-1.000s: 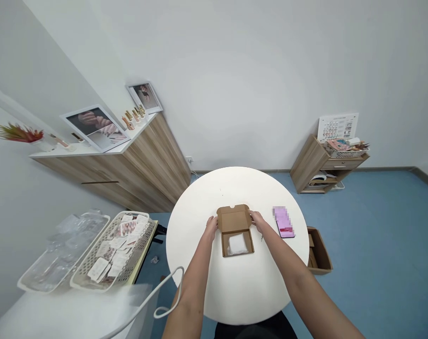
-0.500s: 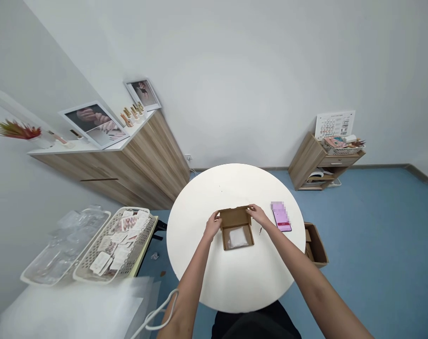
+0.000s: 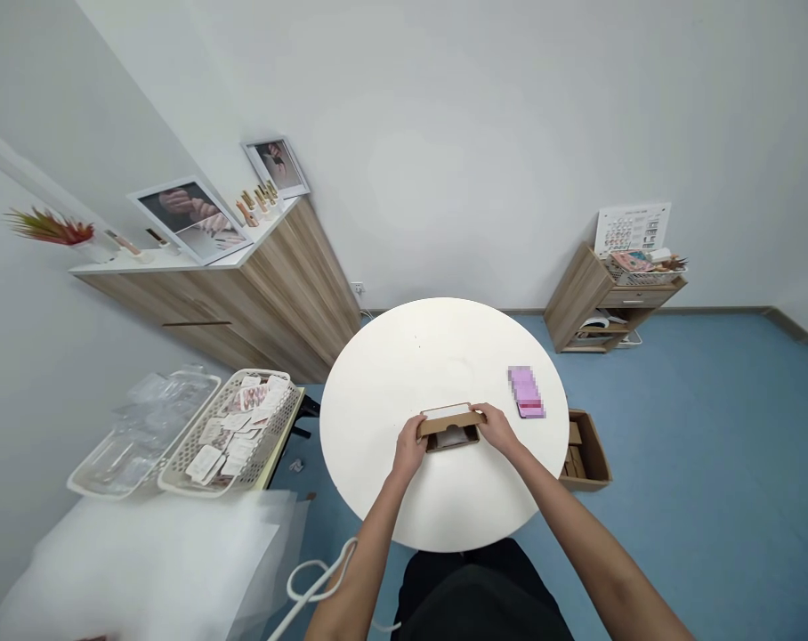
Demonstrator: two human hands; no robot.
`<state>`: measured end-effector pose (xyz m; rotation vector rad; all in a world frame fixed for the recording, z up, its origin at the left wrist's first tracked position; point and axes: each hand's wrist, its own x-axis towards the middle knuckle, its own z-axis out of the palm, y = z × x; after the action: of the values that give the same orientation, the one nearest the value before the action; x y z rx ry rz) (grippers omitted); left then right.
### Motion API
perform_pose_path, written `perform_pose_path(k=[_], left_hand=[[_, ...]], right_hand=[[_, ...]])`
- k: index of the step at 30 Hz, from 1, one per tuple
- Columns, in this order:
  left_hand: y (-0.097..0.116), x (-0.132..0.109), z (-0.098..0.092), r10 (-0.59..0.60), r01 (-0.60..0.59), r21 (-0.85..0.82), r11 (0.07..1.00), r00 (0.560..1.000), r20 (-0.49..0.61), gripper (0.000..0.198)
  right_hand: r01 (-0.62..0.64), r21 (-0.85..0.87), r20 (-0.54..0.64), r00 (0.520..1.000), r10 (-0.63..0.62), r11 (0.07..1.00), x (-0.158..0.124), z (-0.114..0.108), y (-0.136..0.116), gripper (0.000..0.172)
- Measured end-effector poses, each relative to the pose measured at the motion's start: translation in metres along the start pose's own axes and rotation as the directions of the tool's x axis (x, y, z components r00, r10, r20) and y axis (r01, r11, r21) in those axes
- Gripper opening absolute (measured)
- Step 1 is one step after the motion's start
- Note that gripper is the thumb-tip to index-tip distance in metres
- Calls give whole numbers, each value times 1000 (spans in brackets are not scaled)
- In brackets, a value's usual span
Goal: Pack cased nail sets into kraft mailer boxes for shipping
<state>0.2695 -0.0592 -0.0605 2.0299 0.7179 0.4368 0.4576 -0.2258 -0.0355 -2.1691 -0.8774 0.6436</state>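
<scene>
A small cardboard box (image 3: 452,420) sits on the round white table (image 3: 444,516), its lid folded partly down over the tray. Through the gap at the near side a pale packet (image 3: 452,436) shows inside; the rest of it is hidden by the lid. My left hand (image 3: 410,445) grips the left end of the lid. At the lid's right end, my right hand (image 3: 496,427) holds it with bent fingers. A phone with a pink-purple screen (image 3: 528,393) lies on the table to the right of the box.
Left of the table stand a white basket of cards (image 3: 234,436) and a tray of clear plastic pieces (image 3: 137,436). An open carton (image 3: 594,454) is on the floor at the right. A white cable (image 3: 317,588) hangs near my left forearm.
Both hands have swung the box lid from standing upright down toward me, so it now covers much of the tray and packet. The camera view has shifted slightly.
</scene>
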Motion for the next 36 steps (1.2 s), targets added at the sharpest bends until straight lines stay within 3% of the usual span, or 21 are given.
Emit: perform_pose_path(k=[4,14,18,25,29,33,36], left_hand=[[-12,-23,8,57,-58,73,996,998,12,63],[-28,-66,33,89,-97,214,972,995,47,87],[-34,-75,40,90,-102,256,961,994,60,84],[-38,-75,43,24,-50,323,945,996,85,74],[-36,-68,44,-29,2,254,967,994,101,77],[-28,-61,43,-102,92,144,985,993,64,79],[-10,-55,34,-194,190,71,979,980,48,72]], right_hand=[[96,-38,-33,995,-97,995,-23,17,20,66],[88,-198,21,996,-86,976,-59,56,52,87],[92,-227,32,996,-87,970,-68,68,60,91],[104,-249,3,994,-107,963,-69,80,65,89],[68,-220,37,997,-61,973,-61,74,58,87],[2,-105,82,997,7,994,-57,69,49,90],[-59,31,81,995,57,998,-56,63,40,87]])
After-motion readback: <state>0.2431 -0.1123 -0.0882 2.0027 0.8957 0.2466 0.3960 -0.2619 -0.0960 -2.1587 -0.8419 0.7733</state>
